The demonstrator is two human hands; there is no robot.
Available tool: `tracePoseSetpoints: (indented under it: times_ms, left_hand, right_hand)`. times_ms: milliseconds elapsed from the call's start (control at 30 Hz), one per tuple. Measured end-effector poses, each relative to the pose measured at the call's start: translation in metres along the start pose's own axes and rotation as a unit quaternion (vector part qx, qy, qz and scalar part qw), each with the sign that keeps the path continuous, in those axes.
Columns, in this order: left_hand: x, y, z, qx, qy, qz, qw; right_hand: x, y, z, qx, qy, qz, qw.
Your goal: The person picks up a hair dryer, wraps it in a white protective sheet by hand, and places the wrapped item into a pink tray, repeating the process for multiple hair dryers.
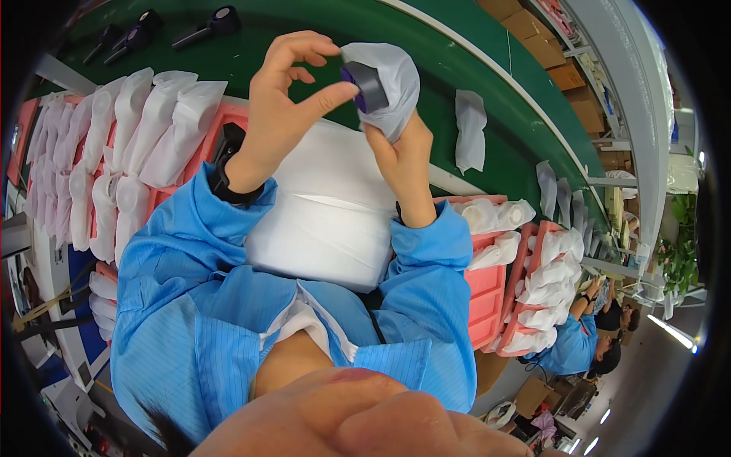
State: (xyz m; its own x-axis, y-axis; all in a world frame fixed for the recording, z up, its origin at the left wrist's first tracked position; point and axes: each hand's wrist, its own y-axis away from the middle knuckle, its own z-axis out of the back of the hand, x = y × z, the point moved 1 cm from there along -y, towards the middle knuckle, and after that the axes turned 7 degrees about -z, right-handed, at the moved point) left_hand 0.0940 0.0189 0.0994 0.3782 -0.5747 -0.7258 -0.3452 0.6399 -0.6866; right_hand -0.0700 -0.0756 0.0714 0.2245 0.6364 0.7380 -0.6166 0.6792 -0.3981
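A dark grey and purple hair dryer (368, 86) sits partly inside a thin white bag (400, 72), its round end showing at the mouth. My right hand (407, 152) is wrapped round the bagged dryer from below and behind. My left hand (285, 95) is beside the bag's mouth with its fingers apart. The left thumb touches the dryer's rim, and the fingertips reach the bag's upper edge. Below both hands, against my body, lies a thick stack of flat white bags (320, 236).
Unwrapped hair dryers (209, 27) lie on the green belt (282, 17) at the far left. One white bagged item (470, 131) lies on it at right. Pink trays (487, 293) with wrapped items (152, 122) flank me. A co-worker (575, 343) sits further right.
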Motion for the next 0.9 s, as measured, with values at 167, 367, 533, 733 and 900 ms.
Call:
tracePoseSetpoints:
  times_ms: [167, 367, 533, 733, 900]
  left_hand:
    - [-0.007, 0.009, -0.018, -0.019, -0.072, -0.073, 0.995]
    - [-0.013, 0.008, -0.012, 0.006, -0.206, -0.151, 0.967]
    - [0.002, -0.001, 0.003, -0.060, -0.189, -0.048, 0.979]
    - [0.097, -0.043, 0.033, -0.141, -0.171, 0.176, 0.959]
    - [0.185, -0.062, 0.086, -0.226, -0.455, 0.241, 0.827]
  right_hand:
    - [0.009, 0.008, -0.004, -0.045, 0.096, -0.006, 0.994]
    - [0.012, 0.008, -0.001, -0.038, 0.025, -0.016, 0.999]
    - [0.012, 0.005, 0.001, 0.119, -0.221, -0.174, 0.952]
    - [-0.038, -0.009, 0.013, 0.157, -0.243, -0.317, 0.903]
    - [-0.098, -0.016, 0.010, -0.034, -0.003, -0.193, 0.981]
